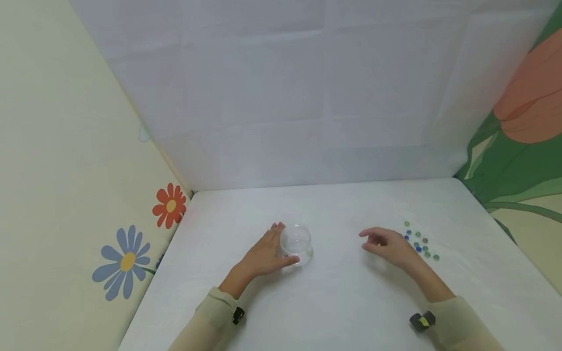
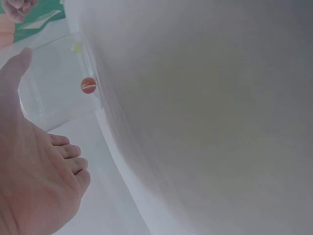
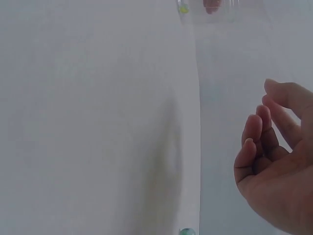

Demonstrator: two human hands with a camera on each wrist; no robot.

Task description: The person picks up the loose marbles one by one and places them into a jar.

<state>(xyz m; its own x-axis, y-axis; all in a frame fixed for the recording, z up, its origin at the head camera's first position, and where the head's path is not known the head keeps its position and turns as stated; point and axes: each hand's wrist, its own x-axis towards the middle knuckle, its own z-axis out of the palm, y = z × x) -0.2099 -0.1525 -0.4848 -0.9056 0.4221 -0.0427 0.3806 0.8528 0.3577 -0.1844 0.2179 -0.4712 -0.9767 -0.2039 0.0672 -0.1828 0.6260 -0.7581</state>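
A clear round cup point(image 1: 295, 239) stands on the white table, left of centre. My left hand point(image 1: 265, 253) holds it from the left, thumb at the near side and fingers along the far side. Inside, near the bottom, the left wrist view shows an orange-red marble point(image 2: 88, 85) and a yellow-green marble point(image 2: 77, 47). My right hand point(image 1: 388, 247) hovers between the cup and several loose marbles point(image 1: 418, 249). Its fingers are loosely bent, thumb and index tips apart, and nothing shows between them in the right wrist view.
The loose marbles, green, blue and brownish, lie scattered on the right of the table point(image 1: 333, 302). A white sheet point(image 1: 281, 107) hangs at the back. Flower-patterned walls point(image 1: 57, 170) flank the table. Small black devices point(image 1: 422, 321) sit at both cuffs.
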